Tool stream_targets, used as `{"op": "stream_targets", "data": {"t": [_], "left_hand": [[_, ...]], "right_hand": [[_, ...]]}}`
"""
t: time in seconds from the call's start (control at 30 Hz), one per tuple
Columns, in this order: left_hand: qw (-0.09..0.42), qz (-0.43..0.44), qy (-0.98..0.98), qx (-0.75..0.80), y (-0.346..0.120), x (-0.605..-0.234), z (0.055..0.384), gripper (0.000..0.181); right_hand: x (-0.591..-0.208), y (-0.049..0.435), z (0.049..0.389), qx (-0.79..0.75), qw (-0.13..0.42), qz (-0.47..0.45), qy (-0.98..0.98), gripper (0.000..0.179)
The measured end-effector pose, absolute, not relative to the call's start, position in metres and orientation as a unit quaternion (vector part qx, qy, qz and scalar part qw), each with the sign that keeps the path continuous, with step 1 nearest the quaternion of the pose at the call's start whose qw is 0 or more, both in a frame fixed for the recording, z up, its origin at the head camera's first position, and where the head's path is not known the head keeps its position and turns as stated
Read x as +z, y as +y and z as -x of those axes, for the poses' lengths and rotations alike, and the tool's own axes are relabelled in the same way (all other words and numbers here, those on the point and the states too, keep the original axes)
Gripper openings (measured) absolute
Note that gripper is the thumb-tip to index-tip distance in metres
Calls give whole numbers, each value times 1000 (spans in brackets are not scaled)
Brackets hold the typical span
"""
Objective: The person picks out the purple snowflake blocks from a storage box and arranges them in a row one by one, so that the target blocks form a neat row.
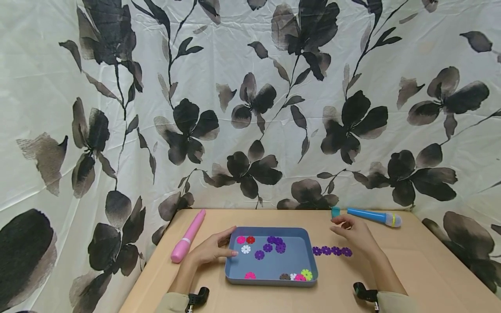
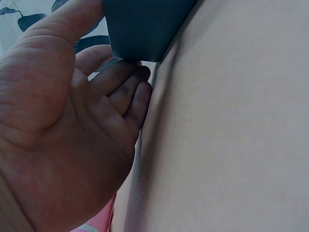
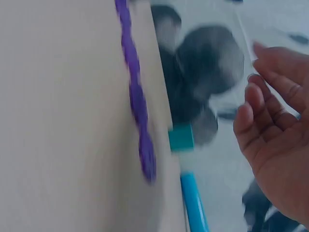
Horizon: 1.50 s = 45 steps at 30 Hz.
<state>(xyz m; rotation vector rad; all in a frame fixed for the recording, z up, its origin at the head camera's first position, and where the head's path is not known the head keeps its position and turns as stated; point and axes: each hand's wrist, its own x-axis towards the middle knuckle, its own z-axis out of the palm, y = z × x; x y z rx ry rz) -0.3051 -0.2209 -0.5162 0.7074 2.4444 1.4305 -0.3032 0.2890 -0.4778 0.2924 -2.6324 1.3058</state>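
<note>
My left hand (image 1: pixel 210 249) grips the left side of a blue-grey tray (image 1: pixel 270 267), its thumb over the rim and its fingers at the outer wall. In the tray lie several purple flower-shaped pieces (image 1: pixel 268 248), plus pink, red, white, brown and yellow-green ones. To the right of the tray, a row of purple flower pieces (image 1: pixel 332 251) runs across the table, end to end. Above and beyond that row hovers my right hand (image 1: pixel 358 232), fingers loosely bent, with nothing seen in it. The right wrist view shows the purple row (image 3: pixel 136 96) apart from the hand.
A pink microphone-shaped thing (image 1: pixel 188 237) lies left of the tray. At the table's back edge are a small teal block (image 1: pixel 335 212) and a blue toy microphone (image 1: pixel 372 216). Behind the table (image 1: pixel 422 269) hangs a flowered cloth (image 1: pixel 250 130).
</note>
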Motion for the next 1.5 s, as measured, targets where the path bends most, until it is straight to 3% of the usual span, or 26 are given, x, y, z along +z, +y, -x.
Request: {"op": "stream_targets", "data": {"t": [0.37, 1.5], "left_hand": [[112, -239, 831, 490, -220, -517, 305, 96], [122, -236, 828, 494, -221, -518, 307, 97]], "right_hand": [[-481, 224, 304, 494, 77, -176, -848, 33], [-489, 136, 302, 438, 41, -226, -869, 25]]}}
